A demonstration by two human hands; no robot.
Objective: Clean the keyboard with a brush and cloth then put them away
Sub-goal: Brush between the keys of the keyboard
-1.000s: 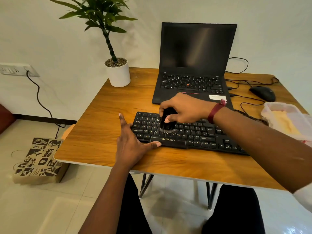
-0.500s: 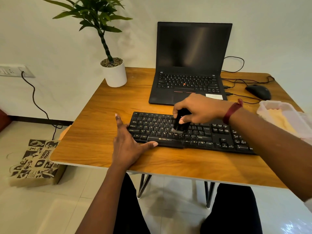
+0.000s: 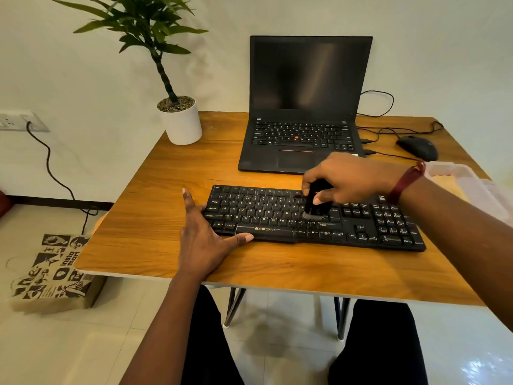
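A small black brush [image 3: 315,202] is gripped in the right hand [image 3: 351,177], its bristles pressed onto the keys right of the letter block of the black keyboard [image 3: 313,218]. The keyboard lies on the wooden table [image 3: 155,207], in front of an open laptop [image 3: 305,107]. It is braced at its left end by the left hand [image 3: 202,240], spread flat and holding nothing, thumb against the front edge.
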